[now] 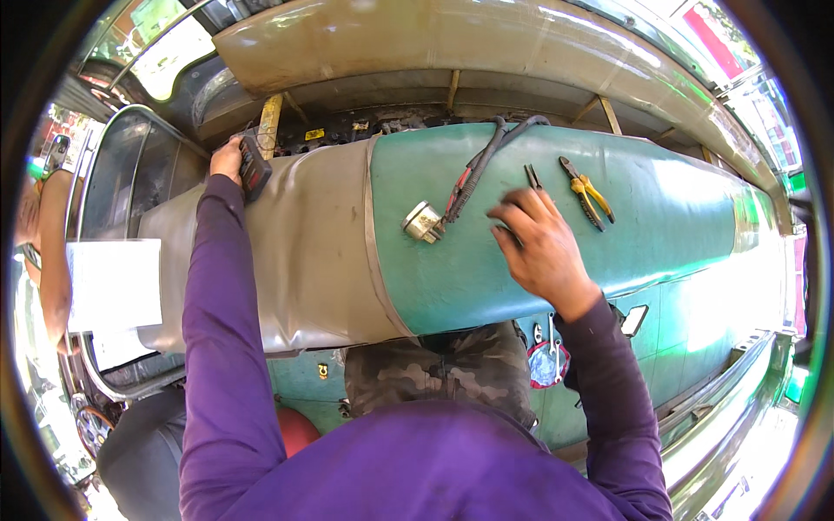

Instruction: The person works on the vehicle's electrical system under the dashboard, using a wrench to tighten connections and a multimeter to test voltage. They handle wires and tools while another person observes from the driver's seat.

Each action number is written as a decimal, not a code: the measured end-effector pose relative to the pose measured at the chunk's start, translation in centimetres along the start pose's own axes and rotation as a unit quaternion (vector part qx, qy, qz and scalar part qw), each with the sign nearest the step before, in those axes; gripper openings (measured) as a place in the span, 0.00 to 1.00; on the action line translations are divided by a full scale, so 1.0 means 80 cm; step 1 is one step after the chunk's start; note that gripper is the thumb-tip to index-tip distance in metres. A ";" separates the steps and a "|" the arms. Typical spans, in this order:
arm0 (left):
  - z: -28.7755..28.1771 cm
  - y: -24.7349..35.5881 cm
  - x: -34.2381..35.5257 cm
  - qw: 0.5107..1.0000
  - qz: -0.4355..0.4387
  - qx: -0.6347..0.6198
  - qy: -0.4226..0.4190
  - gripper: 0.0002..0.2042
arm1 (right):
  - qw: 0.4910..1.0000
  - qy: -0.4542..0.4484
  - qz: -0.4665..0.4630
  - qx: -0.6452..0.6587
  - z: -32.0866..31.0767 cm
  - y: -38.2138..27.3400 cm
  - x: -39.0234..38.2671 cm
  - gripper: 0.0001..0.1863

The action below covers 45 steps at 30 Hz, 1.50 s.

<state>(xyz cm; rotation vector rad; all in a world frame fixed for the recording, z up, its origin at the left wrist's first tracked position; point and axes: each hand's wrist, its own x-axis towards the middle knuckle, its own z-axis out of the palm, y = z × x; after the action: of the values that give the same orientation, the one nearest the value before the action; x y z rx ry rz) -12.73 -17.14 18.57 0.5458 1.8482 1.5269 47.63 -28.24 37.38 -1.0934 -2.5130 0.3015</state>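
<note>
At the far edge of the brown seat section, my left hand (227, 161) is closed around a dark boxy device (254, 170); its front cannot be read. Over the green section hovers my right hand (547, 253), thumb and fingers apart, fingertips blurred, with nothing visible between them. Just beyond its fingers is a thin dark pointed tool (532, 176), its lower part hidden. To the hand's left lies a round metal-and-white part (423, 222), joined to a dark sleeved wire harness (475, 171). Pliers with yellow-and-black handles (587, 193) rest to the right.
The long padded seat (304, 252) spans the view before me. Another bench (417, 43) runs behind it. A person's arm (57, 252) is at far left, near a white sheet (115, 282). Wrenches (551, 334) and a red-rimmed container (548, 365) are below on the green floor.
</note>
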 end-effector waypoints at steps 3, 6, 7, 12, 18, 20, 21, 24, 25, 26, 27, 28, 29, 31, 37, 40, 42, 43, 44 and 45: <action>0.007 -0.001 -0.009 0.998 0.019 0.063 -0.010 0.18 | 0.993 -0.025 -0.096 -0.058 0.018 0.008 0.062 0.13; 0.011 0.003 -0.012 0.975 0.069 0.212 0.022 0.21 | 0.970 -0.191 -0.124 -0.085 0.026 0.023 0.136 0.20; 0.010 0.004 -0.013 0.972 0.071 0.223 0.017 0.22 | 0.947 -0.288 -0.097 -0.102 0.030 0.022 0.155 0.22; -0.001 0.000 -0.020 0.989 0.040 0.140 -0.031 0.20 | 0.808 -0.577 -0.005 -0.119 0.028 0.020 0.200 0.36; -0.015 -0.003 -0.018 0.997 -0.059 -0.032 -0.041 0.15 | 0.895 -0.415 -0.092 -0.133 0.041 0.042 0.112 0.30; -0.017 -0.002 -0.018 0.993 -0.081 -0.047 -0.071 0.16 | 0.919 -0.366 -0.087 -0.120 0.047 0.051 0.090 0.29; -0.017 -0.001 -0.018 0.991 -0.097 -0.051 -0.074 0.15 | 0.927 -0.345 -0.091 -0.114 0.050 0.054 0.085 0.26; -0.015 0.005 -0.020 0.989 -0.103 -0.076 -0.073 0.15 | 0.936 -0.326 -0.092 -0.096 0.051 0.056 0.083 0.26; -0.012 0.007 -0.020 0.990 -0.092 -0.064 -0.079 0.15 | 0.935 -0.328 -0.090 -0.099 0.051 0.055 0.083 0.25; -0.012 0.008 -0.021 0.992 -0.098 -0.051 -0.069 0.15 | 0.934 -0.330 -0.084 -0.105 0.050 0.053 0.084 0.25; -0.011 0.009 -0.021 0.992 -0.103 -0.037 -0.058 0.15 | 0.937 -0.322 -0.087 -0.104 0.049 0.052 0.084 0.25; -0.010 0.009 -0.022 0.993 -0.101 -0.029 -0.045 0.15 | 0.936 -0.325 -0.083 -0.103 0.049 0.052 0.083 0.25; -0.010 0.008 -0.021 0.995 -0.097 -0.022 -0.032 0.16 | 0.936 -0.325 -0.083 -0.105 0.049 0.052 0.081 0.25; -0.011 0.005 -0.019 0.996 -0.086 -0.023 -0.031 0.16 | 0.940 -0.311 -0.091 -0.107 0.051 0.055 0.077 0.25; -0.017 -0.007 -0.001 0.997 -0.058 0.007 -0.042 0.18 | 0.945 -0.294 -0.093 -0.105 0.057 0.062 0.067 0.25; -0.012 -0.008 0.002 0.995 -0.035 0.091 0.011 0.19 | 0.946 -0.293 -0.088 -0.107 0.057 0.062 0.066 0.25; -0.007 -0.005 -0.003 0.989 0.003 0.146 0.030 0.18 | 0.945 -0.296 -0.087 -0.110 0.057 0.061 0.065 0.26; -0.005 -0.002 -0.006 0.984 0.009 0.173 0.045 0.20 | 0.946 -0.292 -0.088 -0.111 0.057 0.061 0.064 0.26; -0.003 0.001 -0.010 0.986 0.005 0.165 0.038 0.20 | 0.945 -0.294 -0.085 -0.114 0.057 0.061 0.063 0.26; -0.001 0.003 -0.015 0.986 -0.001 0.159 0.040 0.20 | 0.948 -0.284 -0.088 -0.111 0.058 0.062 0.061 0.26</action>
<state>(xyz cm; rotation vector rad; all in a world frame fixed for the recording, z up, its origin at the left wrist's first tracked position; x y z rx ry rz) -12.01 -17.99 19.08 0.6334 2.1717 1.2745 45.83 -21.51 32.80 -0.9469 -3.2023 0.3262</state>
